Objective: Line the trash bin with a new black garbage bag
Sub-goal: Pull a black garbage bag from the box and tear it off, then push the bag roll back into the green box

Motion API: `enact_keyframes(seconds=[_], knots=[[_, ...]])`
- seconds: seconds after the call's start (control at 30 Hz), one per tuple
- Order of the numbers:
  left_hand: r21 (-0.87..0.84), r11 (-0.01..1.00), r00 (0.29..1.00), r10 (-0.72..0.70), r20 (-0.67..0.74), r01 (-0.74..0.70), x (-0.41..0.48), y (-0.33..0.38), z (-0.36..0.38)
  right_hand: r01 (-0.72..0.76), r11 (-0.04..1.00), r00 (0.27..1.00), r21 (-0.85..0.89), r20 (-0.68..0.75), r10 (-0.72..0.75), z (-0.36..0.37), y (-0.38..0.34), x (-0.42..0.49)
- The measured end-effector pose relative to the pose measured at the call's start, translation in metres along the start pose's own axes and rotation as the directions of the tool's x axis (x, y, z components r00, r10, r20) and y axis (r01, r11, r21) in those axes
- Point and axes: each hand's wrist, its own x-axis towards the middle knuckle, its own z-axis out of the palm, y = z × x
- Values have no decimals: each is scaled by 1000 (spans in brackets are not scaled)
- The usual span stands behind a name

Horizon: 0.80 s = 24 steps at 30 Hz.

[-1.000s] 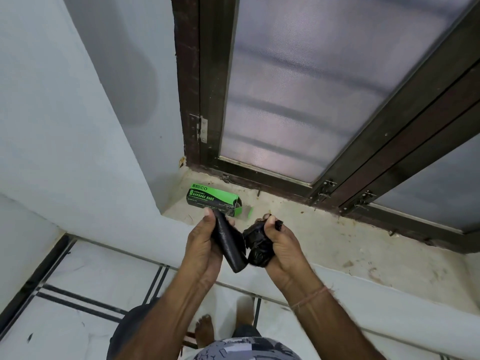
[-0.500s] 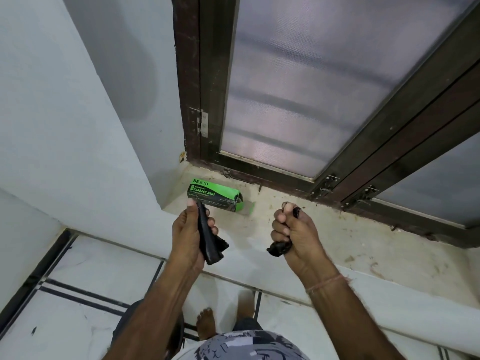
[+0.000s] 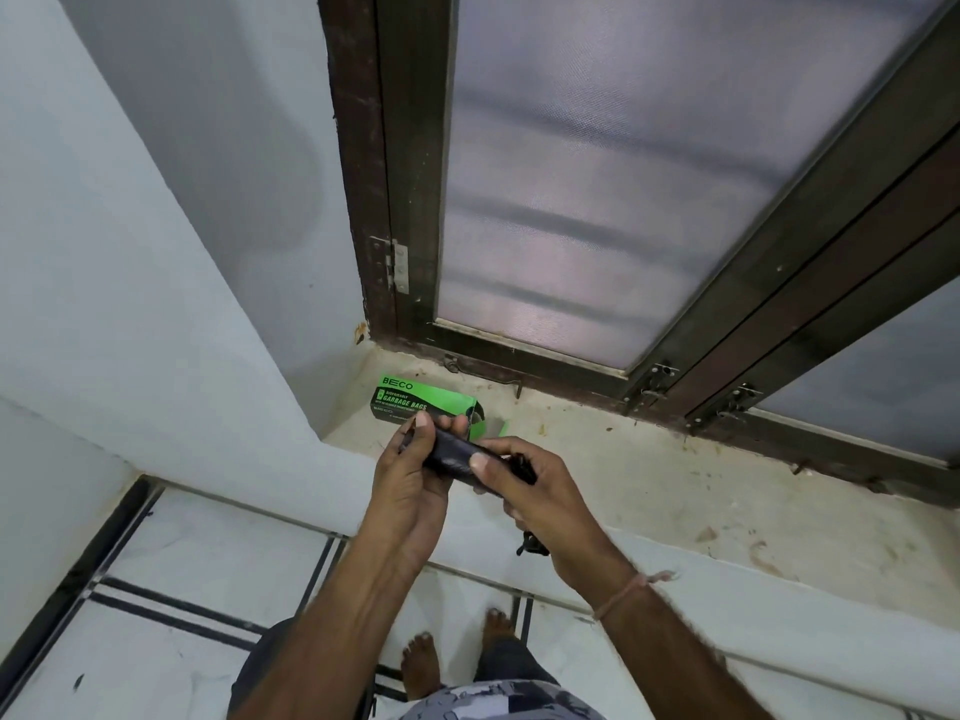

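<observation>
Both hands meet just above the near edge of a window ledge, and between them runs a tightly rolled black garbage bag (image 3: 451, 456). The left hand (image 3: 415, 478) grips the roll's left end, thumb tip up on top and fingers curled over the far side. The right hand (image 3: 535, 493) closes on the roll's right end, its thumb pressed flat on the upper face and its fingers wrapped underneath. The roll lies slanted, its left end higher and farther from the person, its right end lower and nearer. A crumpled scrap of black plastic (image 3: 531, 544) sticks out below the heel of the right hand; whether it is joined to the roll cannot be told. A thin thread band (image 3: 631, 589) circles the right wrist.

Just behind the left hand's fingertips a green and black box (image 3: 410, 400) printed with "GARBAGE BAGS" lies on the ledge (image 3: 675, 475), partly hidden by the fingers, its right end open. The ledge is pale stone, stained and littered with small specks. Behind it stands a dark brown window frame (image 3: 395, 200) with frosted panes (image 3: 587, 174), and a hinge on the frame's left side. Pale walls close the corner at the left. Below the ledge, white floor tiles (image 3: 171, 574) with black border lines show, and two bare feet stand on them.
</observation>
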Motion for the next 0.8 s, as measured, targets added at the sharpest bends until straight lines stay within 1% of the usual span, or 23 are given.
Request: enact_keyframes(seconds=[0.03, 0.07, 0.1, 0.13, 0.17, 0.2, 0.23, 0.27, 0.3, 0.33, 0.37, 0.4, 0.43, 0.47, 0.53, 0.6, 0.67, 0.73, 0.8], knots=[[41, 999, 1000, 11, -5, -11, -1, 0, 2, 2, 1000, 1000, -1, 8, -2, -3, 5, 1], [134, 990, 999, 39, -20, -36, -1, -1, 5, 2, 1000, 1000, 4, -1, -2, -7, 9, 4], [297, 952, 995, 89, -50, -70, -1, 0, 9, -2, 1000, 1000, 23, -30, 2, -12, 12, 5], [504, 857, 982, 172, -84, -107, 2, 1, 11, -10, 998, 998, 61, -66, 14, -21, 15, 9], [703, 695, 951, 297, -84, -155, 8, 4, 9, -13, 994, 995, 109, -96, 23, -31, 17, 12], [861, 460, 902, 433, -4, -217, 17, 9, 4, -3, 988, 993, 153, -120, 22, -40, 17, 15], [948, 170, 849, 506, 151, -270, 28, 14, -2, 7, 984, 990, 179, -142, 19, -49, 17, 19], [952, -107, 823, 482, 300, -285, 43, 18, -10, 7, 981, 987, 194, -159, 25, -58, 19, 23], [916, -299, 839, 395, 374, -268, 55, 22, -16, 2, 979, 984, 202, -175, 34, -65, 20, 26], [880, -407, 875, 299, 381, -244, 65, 25, -20, -4, 978, 982, 207, -186, 43, -70, 22, 29], [849, -480, 906, 219, 362, -222, 73, 28, -22, -8, 977, 980, 213, -192, 50, -74, 24, 33], [814, -539, 921, 162, 354, -218, 78, 29, -24, -10, 977, 979, 212, -195, 52, -76, 26, 35], [782, -585, 928, 129, 351, -214, 82, 31, -25, -12, 978, 979, 210, -196, 54, -78, 27, 37], [767, -608, 931, 119, 345, -207, 85, 33, -27, -14, 978, 979, 208, -196, 55, -79, 27, 39], [774, -603, 933, 132, 334, -192, 85, 35, -27, -11, 979, 981, 203, -185, 50, -83, 28, 44], [821, -529, 932, 141, 333, -214, 78, 35, -27, 1, 983, 984, 183, -176, 32, -85, 28, 48], [856, -443, 916, 161, 368, -266, 68, 32, -25, 10, 985, 982, 170, -187, 22, -88, 29, 53], [863, -405, 892, 200, 405, -301, 57, 27, -23, 20, 991, 980, 131, -200, 7, -89, 30, 56], [880, -374, 877, 260, 403, -293, 47, 27, -19, 44, 996, 982, 75, -187, -29, -89, 30, 57]])
